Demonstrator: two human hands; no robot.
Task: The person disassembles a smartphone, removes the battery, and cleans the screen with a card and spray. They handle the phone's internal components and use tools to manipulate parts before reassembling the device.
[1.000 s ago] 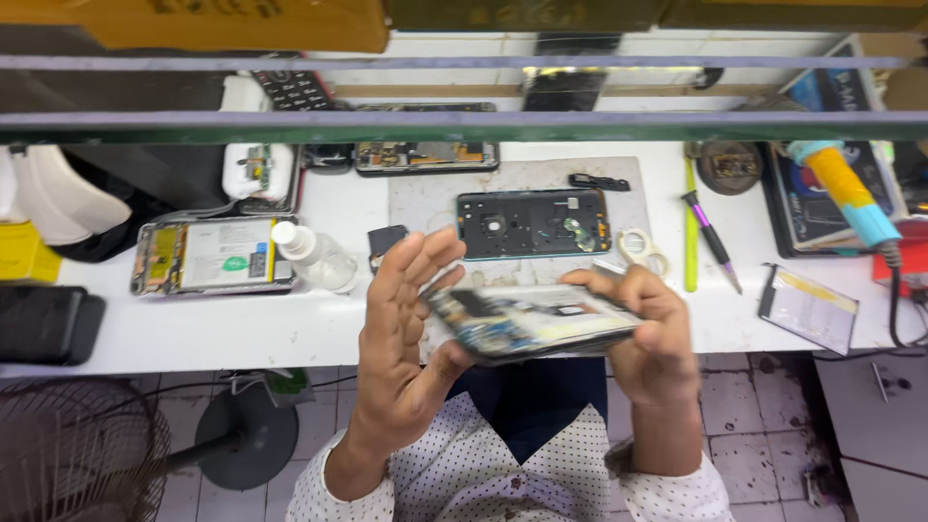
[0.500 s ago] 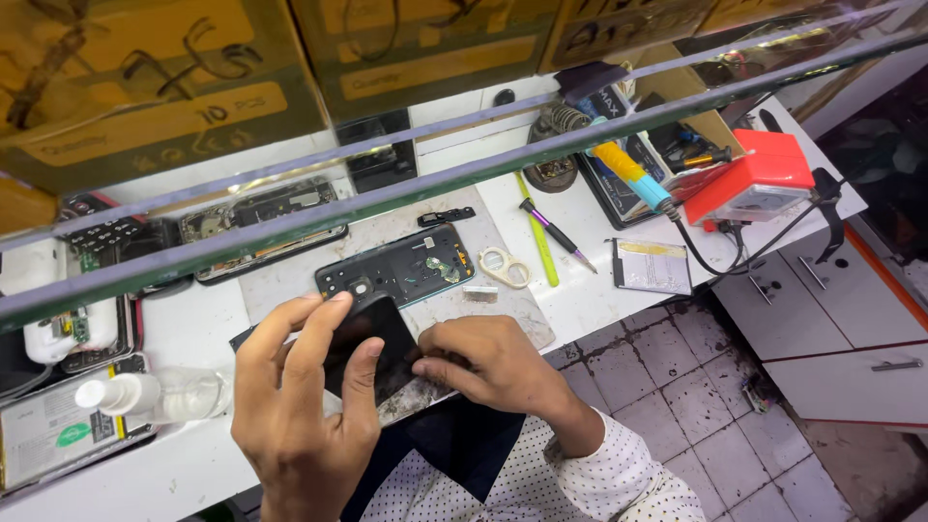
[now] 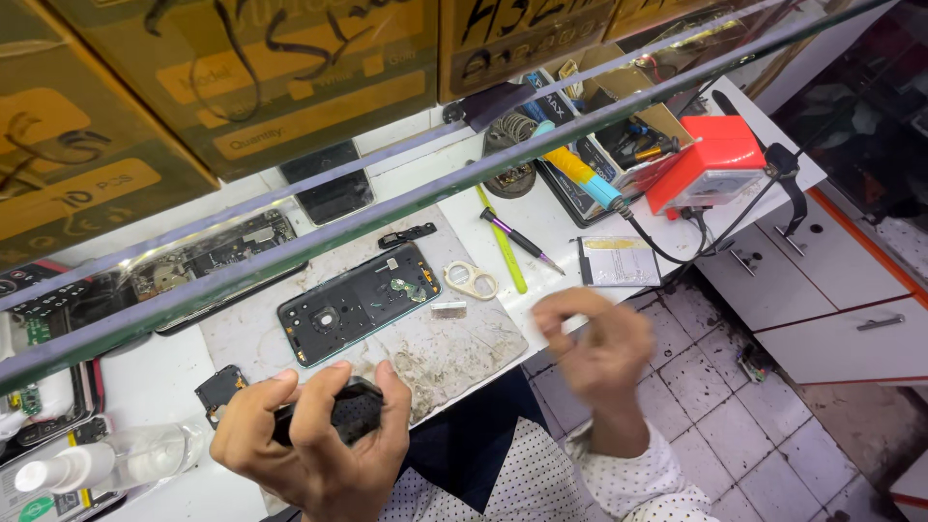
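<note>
Head view: left hand (image 3: 319,440) grasps a black phone part (image 3: 350,411); blurred right hand (image 3: 594,343) looks loosely curled, empty; beyond the grip, the opened phone frame (image 3: 360,302) lies unassembled on the bench (image 3: 145,382).

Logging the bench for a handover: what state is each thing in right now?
Left hand: grip closed around a black phone.
Right hand: blurred, off the phone; cannot tell.
Phone frame: opened, flat on the mat.
Spray bottle: lying down.
Screwdriver: lying flat.

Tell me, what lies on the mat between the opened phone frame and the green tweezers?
In the head view, a pale ring-shaped tool lies between the opened phone frame and the green tweezers; a small silvery piece sits just below.
</note>
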